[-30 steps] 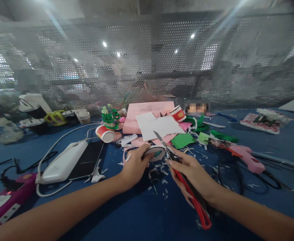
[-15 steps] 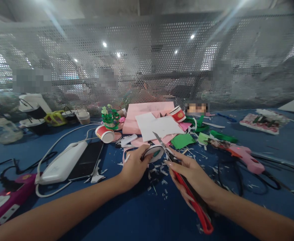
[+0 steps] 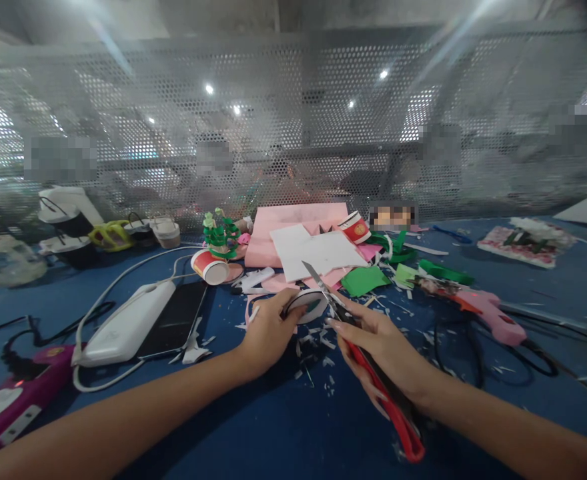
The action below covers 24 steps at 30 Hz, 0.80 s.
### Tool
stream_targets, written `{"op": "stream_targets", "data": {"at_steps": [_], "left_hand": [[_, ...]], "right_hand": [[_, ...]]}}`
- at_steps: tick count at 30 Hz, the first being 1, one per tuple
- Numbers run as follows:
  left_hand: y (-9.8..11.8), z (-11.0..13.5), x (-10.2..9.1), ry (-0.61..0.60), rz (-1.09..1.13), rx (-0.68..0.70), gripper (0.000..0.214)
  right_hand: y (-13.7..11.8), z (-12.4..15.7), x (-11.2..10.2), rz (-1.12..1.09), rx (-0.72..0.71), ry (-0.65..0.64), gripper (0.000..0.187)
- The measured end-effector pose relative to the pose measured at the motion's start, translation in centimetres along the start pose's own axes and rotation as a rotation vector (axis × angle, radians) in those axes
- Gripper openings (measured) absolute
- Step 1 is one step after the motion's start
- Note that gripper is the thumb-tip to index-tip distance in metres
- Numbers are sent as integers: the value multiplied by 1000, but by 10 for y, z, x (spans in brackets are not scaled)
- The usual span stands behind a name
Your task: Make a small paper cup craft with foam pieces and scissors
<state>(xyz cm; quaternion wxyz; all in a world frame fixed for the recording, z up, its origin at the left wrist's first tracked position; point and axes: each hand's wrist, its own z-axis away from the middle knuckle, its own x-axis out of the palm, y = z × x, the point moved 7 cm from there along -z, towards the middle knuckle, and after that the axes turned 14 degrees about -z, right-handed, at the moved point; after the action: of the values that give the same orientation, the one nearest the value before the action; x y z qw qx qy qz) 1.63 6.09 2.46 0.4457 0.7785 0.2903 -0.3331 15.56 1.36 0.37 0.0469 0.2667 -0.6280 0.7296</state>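
Head camera: I am gripping a round white paper piece (image 3: 307, 304) in my left hand (image 3: 268, 331) just above the middle of the blue tabletop (image 3: 273, 433). My right hand (image 3: 381, 347) is clasping red-handled scissors (image 3: 396, 413), blades at its right rim. If the piece twists, I judge the blades could be heading for my left fingertips.

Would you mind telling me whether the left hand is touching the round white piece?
Touching. The head view shows the left hand gripping the round white piece by its edge.
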Motion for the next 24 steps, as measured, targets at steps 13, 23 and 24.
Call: {"op": "stream_targets", "data": {"at_steps": [13,23,24], "left_hand": [[9,2,-1,7,-93,140,17],[13,2,-2,29,-115,183,18],[15,3,-2,31,-128,208,19]], "right_hand": [[-2,1,2,33,-11,10,74],[-1,1,-1,96,-59,-13,75],[-1,0,-1,99,-63,-19,75]]}}
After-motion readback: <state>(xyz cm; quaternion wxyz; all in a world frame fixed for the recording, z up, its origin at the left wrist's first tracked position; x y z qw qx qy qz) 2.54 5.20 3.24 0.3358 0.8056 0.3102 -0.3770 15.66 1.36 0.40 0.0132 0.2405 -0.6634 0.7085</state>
